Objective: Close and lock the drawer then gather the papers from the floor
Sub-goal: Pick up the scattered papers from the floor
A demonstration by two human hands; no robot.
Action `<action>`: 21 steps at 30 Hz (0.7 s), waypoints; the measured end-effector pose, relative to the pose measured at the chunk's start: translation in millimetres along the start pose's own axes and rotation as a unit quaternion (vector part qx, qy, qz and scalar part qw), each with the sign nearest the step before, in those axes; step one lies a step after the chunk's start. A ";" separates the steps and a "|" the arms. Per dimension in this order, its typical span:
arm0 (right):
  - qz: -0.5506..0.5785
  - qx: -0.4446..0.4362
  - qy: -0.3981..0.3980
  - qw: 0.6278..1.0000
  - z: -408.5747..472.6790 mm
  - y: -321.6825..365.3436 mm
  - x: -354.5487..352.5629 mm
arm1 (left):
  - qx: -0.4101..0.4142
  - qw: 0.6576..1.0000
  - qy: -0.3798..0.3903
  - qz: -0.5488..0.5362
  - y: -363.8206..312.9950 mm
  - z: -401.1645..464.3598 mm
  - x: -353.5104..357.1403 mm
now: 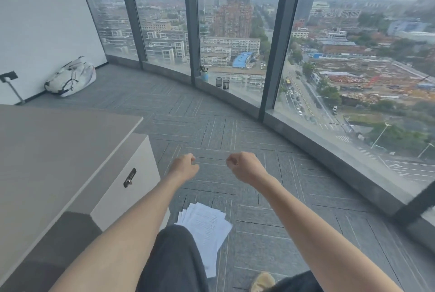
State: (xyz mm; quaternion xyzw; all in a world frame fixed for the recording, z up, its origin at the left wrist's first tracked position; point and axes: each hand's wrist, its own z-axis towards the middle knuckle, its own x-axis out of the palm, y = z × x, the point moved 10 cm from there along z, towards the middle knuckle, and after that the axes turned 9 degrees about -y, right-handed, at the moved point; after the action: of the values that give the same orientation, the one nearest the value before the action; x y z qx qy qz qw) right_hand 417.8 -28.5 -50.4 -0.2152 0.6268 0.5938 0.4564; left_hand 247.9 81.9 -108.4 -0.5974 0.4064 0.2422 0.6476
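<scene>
A white drawer unit (pixel 141 169) stands under the grey desk at the left, its front flush, with a dark lock (pixel 129 177) and a small key in it. Loose white printed papers (pixel 207 223) lie fanned on the grey carpet, partly hidden by my dark trouser knee (pixel 174 258). My left hand (pixel 184 167) and my right hand (pixel 243 167) are stretched out in front of me above the carpet, both curled into loose fists with nothing in them. Each hand is well above and beyond the papers, and the left one is to the right of the drawer.
The grey desk top (pixel 54 150) fills the left side. A curved glass wall with a low sill (pixel 329 162) runs along the right. A white bag (pixel 70 77) lies by the far wall, with a small plant and two mesh cups (pixel 222 83) on the sill. My slipper (pixel 262 280) shows at the bottom.
</scene>
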 end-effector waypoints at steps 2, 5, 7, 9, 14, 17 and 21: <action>0.003 0.007 0.017 1.000 9.4 -13.0 19.1 | -0.011 1.000 0.013 0.004 9.8 11.0 18.0; 0.003 0.013 0.040 0.999 27.9 -32.1 53.1 | -0.037 0.999 0.031 0.002 31.7 27.4 45.9; 0.006 0.016 0.051 0.999 44.2 -42.7 76.5 | -0.055 0.998 0.038 0.004 49.4 39.9 61.7; 0.016 0.026 0.065 0.997 61.3 -53.2 100.9 | -0.076 0.996 0.043 0.008 71.3 51.3 76.0; 0.048 0.063 0.077 0.994 106.8 -81.9 162.2 | -0.122 0.992 0.038 -0.008 125.8 80.0 107.1; 0.049 0.085 0.100 0.990 128.3 -99.3 207.7 | -0.137 0.990 0.037 -0.014 157.2 97.3 131.0; 0.050 0.108 0.135 0.984 146.2 -123.5 268.1 | -0.165 0.985 0.057 -0.008 201.6 119.7 173.1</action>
State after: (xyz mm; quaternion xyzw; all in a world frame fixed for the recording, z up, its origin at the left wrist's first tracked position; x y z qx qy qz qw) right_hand 432.6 157.0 -322.2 -0.2112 0.7529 0.5105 0.3575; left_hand 210.8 202.3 -371.2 -0.7120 0.3922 0.2662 0.5180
